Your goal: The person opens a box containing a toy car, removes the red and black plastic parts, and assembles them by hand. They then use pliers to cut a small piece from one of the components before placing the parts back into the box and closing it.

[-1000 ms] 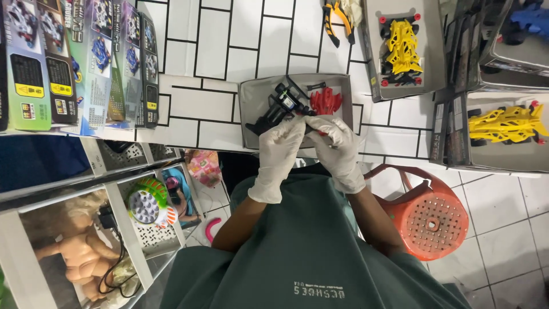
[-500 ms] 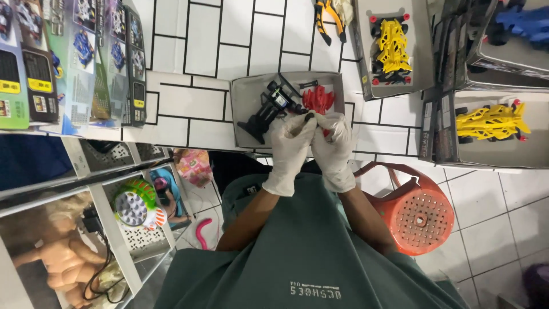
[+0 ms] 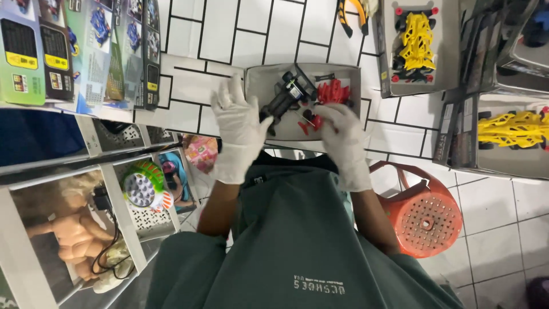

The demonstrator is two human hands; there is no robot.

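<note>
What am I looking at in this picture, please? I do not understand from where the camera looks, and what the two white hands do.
The camera sits on a person's head and looks straight down, so you see their green apron and both arms from above. There is no machine here: the hands wear thin white gloves. The left hand is spread open beside a shallow grey tray on the white tiled floor and holds nothing. The right hand reaches into the tray, its fingers at small red plastic parts. A black toy car chassis also lies in the tray. Nearby are trays with yellow toy car bodies, boxed toys and an orange stool.
</note>
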